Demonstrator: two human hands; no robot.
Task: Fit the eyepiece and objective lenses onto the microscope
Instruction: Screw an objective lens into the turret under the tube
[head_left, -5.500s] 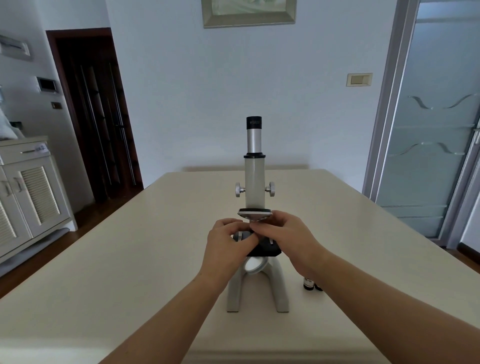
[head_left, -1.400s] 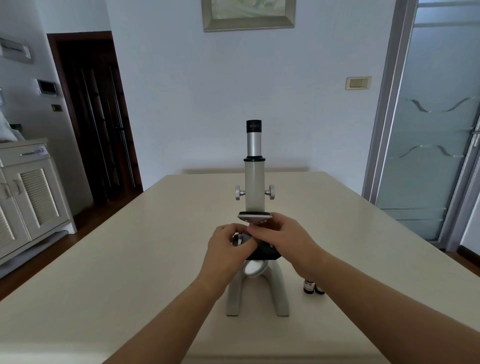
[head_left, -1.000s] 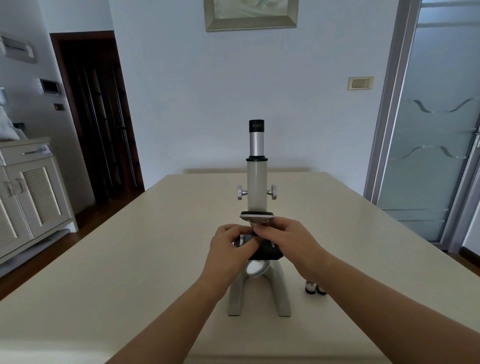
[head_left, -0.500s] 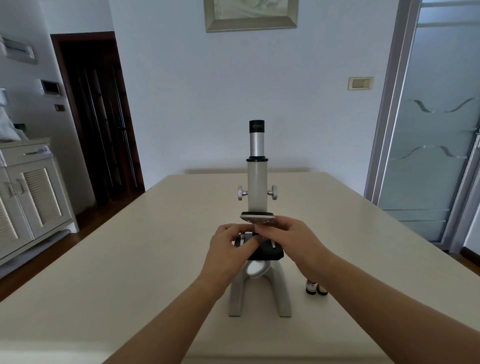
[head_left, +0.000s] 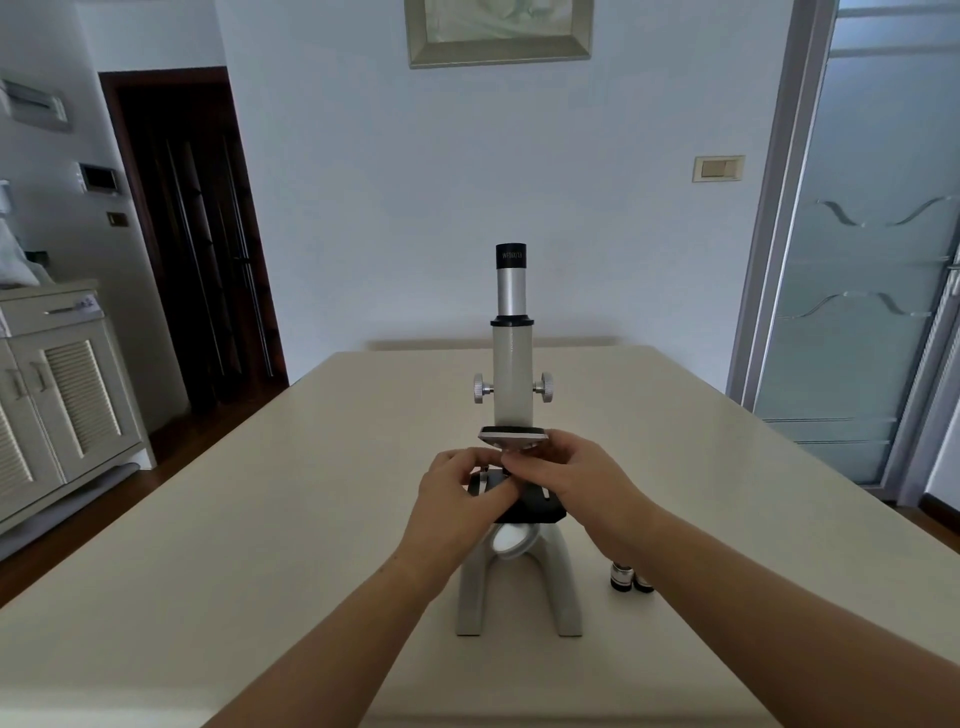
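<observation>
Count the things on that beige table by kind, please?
Grey-white metal microscope: 1
Small black-and-silver loose lenses, beside its base: 2
Total: 3
Any lens in the fingers is hidden.

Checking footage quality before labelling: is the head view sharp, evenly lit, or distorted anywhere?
Head view: dim, soft light without glare; microscope fairly sharp; eyepiece lettering too blurred to read; wide-angle bends the glass door frame; hands hide whatever is being fitted.

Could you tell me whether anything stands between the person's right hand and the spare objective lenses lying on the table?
Nothing visible does. The objective lenses stand on the bare table just right of the microscope foot, beside the right forearm. The right hand is up at the nosepiece with the left hand.
</observation>
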